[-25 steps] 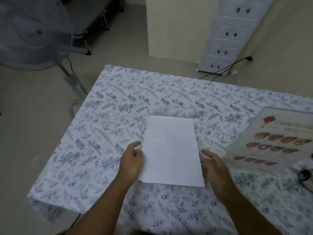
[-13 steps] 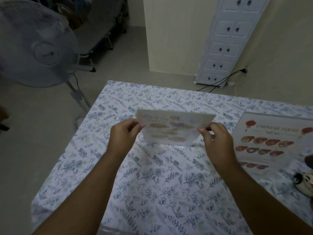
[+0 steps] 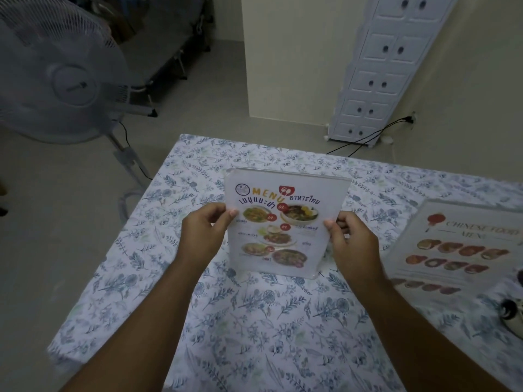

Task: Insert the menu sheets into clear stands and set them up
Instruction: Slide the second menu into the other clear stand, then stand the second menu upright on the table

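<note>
A clear stand holding a Thai food menu sheet (image 3: 285, 224) is upright above the table, its printed side facing me. My left hand (image 3: 205, 232) pinches its left edge and my right hand (image 3: 351, 241) pinches its right edge. The stand's bottom edge is near the tablecloth; I cannot tell whether it touches. A second stand with a Chinese food menu (image 3: 458, 244) lies flat on the table to the right.
The table (image 3: 254, 321) wears a white cloth with blue floral print. A pedestal fan (image 3: 65, 77) stands on the floor at the left. A white drawer cabinet (image 3: 387, 66) and cables lie beyond the table. A small black-and-white object (image 3: 512, 312) sits at the right edge.
The sheet and stand lay flat with the blank side up. Both hands lifted it, turned it over and raised it upright, so the printed menu now faces me.
</note>
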